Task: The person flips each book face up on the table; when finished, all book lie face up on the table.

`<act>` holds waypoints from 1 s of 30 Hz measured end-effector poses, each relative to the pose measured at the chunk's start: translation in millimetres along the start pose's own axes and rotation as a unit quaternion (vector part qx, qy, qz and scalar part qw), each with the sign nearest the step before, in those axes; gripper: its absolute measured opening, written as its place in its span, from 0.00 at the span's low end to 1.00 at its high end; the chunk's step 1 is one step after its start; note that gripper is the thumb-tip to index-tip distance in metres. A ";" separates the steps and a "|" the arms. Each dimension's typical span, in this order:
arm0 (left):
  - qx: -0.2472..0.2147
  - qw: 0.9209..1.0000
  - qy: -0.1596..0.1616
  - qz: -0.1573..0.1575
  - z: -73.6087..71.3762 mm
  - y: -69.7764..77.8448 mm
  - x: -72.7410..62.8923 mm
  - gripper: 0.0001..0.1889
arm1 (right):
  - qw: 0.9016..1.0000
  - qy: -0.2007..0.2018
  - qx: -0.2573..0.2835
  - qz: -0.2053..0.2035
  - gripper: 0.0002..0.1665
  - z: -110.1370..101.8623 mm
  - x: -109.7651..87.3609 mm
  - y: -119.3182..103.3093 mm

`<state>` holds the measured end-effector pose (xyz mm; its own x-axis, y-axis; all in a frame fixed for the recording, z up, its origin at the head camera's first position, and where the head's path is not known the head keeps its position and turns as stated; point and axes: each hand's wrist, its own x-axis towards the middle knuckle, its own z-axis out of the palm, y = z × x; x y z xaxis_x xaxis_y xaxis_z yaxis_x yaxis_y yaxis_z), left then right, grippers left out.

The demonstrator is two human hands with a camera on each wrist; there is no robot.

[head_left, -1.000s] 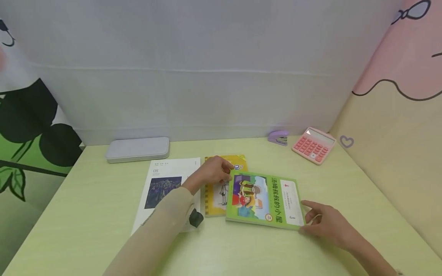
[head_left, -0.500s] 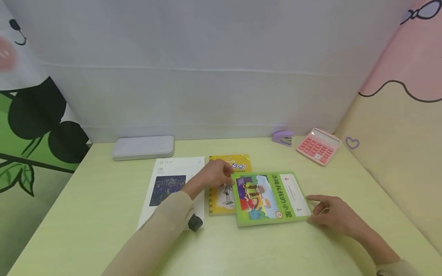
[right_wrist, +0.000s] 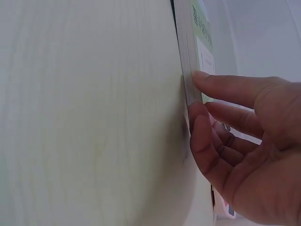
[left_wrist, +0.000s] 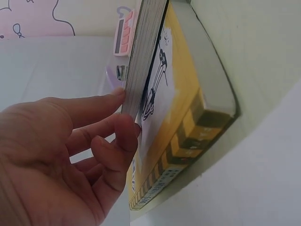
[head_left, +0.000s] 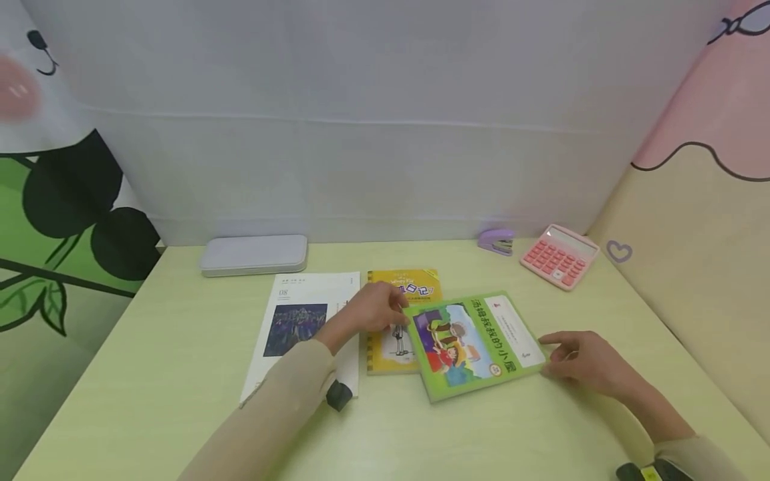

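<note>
A green picture-covered book [head_left: 460, 344] lies at an angle, its left part overlapping a yellow book [head_left: 391, 361] with a striped spine. At its upper left corner, my left hand [head_left: 371, 308] grips the edge with bent fingers. The left wrist view shows those fingertips [left_wrist: 121, 94] against the page edges, just over the yellow cover. On the opposite side, my right hand [head_left: 586, 364] pinches the right corner between thumb and finger. Fingertips [right_wrist: 200, 77] touch the page block in the right wrist view. My left forearm covers part of a white booklet [head_left: 289, 287].
Along the back of the table [head_left: 150, 374] stand a pale flat case [head_left: 255, 254], a purple stapler [head_left: 496, 240] and a pink calculator [head_left: 561, 257]. A white cloth wall [head_left: 385, 167] rises behind them, with a printed panel [head_left: 704, 254] on the right.
The green book has turned counterclockwise, its right end swinging up and its lower left corner shifting right. My right hand has moved slightly up with it; the left stays at its corner.
</note>
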<state>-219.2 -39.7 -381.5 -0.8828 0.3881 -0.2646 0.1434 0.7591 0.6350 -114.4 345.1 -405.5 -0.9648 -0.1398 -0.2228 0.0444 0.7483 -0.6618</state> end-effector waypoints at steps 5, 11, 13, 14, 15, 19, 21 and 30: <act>-0.009 1.000 0.000 -0.001 1.7 -3.4 -2.2 0.12 | 1.000 0.006 -0.004 0.003 0.29 -1.8 8.4 1.1; -0.014 1.000 -0.008 -0.009 2.6 -5.3 -5.4 0.07 | 1.000 0.016 -0.006 0.008 0.24 -5.0 18.0 4.8; -0.016 1.000 -0.011 -0.014 2.8 -5.2 -6.4 0.06 | 1.000 0.019 -0.006 0.011 0.23 -6.0 20.8 5.8; -0.017 1.000 -0.012 -0.016 2.9 -5.0 -7.1 0.05 | 1.000 0.020 -0.007 0.012 0.23 -6.6 22.1 6.4; -0.018 1.000 -0.013 -0.017 3.0 -4.7 -8.0 0.05 | 1.000 0.022 -0.006 0.015 0.23 -7.1 23.3 6.8; -0.022 0.999 -0.019 -0.015 3.4 -3.7 -12.8 0.03 | 0.999 0.029 0.004 0.026 0.23 -8.7 27.6 8.4; -0.024 0.999 -0.021 -0.013 4.1 -3.4 -15.4 0.02 | 0.999 0.033 0.014 0.031 0.24 -9.1 30.1 9.5; -0.038 0.999 -0.027 0.010 8.5 -3.5 -23.4 0.02 | 0.997 0.038 0.051 0.054 0.25 -10.3 40.3 13.4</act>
<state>-195.2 -47.0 -383.7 -0.8543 0.4325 -0.2883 0.1256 0.7100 0.6929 -155.4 356.3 -416.0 -0.9698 -0.0097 -0.2437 0.1707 0.6865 -0.7068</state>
